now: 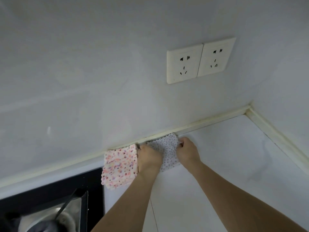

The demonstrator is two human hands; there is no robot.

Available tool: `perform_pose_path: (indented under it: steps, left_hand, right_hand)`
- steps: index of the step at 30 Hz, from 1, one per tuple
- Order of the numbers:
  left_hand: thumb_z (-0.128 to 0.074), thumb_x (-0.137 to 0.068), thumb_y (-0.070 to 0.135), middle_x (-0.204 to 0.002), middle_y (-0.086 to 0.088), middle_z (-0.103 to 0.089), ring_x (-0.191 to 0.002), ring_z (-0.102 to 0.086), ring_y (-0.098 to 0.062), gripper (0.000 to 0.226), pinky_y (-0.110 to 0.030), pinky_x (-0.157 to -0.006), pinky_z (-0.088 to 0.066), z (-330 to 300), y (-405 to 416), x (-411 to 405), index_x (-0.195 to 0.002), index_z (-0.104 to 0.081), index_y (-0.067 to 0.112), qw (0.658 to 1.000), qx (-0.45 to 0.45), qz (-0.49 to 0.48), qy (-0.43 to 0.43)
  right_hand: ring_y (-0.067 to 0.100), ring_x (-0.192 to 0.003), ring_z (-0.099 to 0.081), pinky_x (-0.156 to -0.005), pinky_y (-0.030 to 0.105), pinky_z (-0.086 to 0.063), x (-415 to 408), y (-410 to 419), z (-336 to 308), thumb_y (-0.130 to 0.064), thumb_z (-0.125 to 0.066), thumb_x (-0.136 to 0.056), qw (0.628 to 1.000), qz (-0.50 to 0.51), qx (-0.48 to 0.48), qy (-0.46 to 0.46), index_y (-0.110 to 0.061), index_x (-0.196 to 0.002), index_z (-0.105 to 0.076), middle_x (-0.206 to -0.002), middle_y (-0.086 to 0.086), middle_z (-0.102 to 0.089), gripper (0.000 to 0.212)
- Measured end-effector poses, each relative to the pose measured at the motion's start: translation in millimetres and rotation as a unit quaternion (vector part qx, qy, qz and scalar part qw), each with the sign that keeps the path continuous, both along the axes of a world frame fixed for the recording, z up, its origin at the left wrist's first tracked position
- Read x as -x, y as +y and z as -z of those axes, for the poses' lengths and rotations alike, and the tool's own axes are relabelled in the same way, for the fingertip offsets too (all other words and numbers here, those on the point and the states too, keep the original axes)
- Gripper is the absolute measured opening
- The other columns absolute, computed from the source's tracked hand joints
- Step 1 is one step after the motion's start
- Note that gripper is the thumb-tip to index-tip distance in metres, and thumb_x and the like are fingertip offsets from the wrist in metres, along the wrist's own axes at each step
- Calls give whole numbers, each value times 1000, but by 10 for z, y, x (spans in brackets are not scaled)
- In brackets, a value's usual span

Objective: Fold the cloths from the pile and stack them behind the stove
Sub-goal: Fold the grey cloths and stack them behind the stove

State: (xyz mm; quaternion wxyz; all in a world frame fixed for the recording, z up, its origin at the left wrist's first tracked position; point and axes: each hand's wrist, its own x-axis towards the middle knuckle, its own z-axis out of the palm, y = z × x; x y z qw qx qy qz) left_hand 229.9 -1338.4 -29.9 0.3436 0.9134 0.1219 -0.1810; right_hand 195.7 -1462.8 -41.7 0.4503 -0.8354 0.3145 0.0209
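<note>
A folded white cloth with small dark dots (167, 148) lies on the white counter (225, 156) against the wall strip. My left hand (149, 158) grips its left side and my right hand (187, 150) pinches its right edge. Just left of it lies a folded pink speckled cloth (119, 165), touching the wall strip at its far end and overlapping the corner of the black stove (93, 181). The pile of cloths is out of view.
A grey wall (100, 81) rises behind the counter, with two white sockets (199, 60) above the cloths. A cream sealing strip (209, 122) runs along the wall into the right corner. A metal burner surround (66, 211) fills the lower left.
</note>
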Motion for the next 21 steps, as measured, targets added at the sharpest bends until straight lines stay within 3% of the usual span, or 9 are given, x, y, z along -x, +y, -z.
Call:
perform_pose_path:
  steps: [4,12,15,21]
  left_hand:
    - [-41,-92,8,-122,-21,-51,-109,-52,-38,30,-45,-92,-44,-440,99,215,-120,-44,-1,994,-16,51,-97]
    - [-39,-100,20,-136,-8,-46,-122,-42,-27,41,-32,-104,-32,-1156,1160,639,-139,-39,8,908,-146,242,-308]
    - [-42,-100,21,-132,-10,-50,-118,-46,-28,39,-33,-102,-35,-1313,1781,734,-136,-43,5,890,-180,238,-344]
    - [-37,-102,27,-137,-9,-47,-124,-42,-26,43,-33,-106,-32,-1558,3203,978,-140,-39,7,886,-217,212,-351]
  right_hand:
    - [32,-120,-50,-98,38,-42,199,95,-405,-10,-47,-93,999,-8,30,-20,-6,-135,-45,-132,16,-51,42]
    - [28,-129,-43,-105,33,-33,680,882,-1236,-12,-49,-93,982,-109,127,-90,-6,-138,-43,-139,13,-47,46]
    - [27,-129,-42,-105,33,-33,799,1383,-1452,-12,-49,-94,970,-146,153,-123,-6,-138,-42,-140,13,-46,45]
    - [21,-133,-40,-109,32,-33,1050,2740,-1742,-14,-49,-96,955,-207,155,-148,-10,-142,-38,-145,6,-42,48]
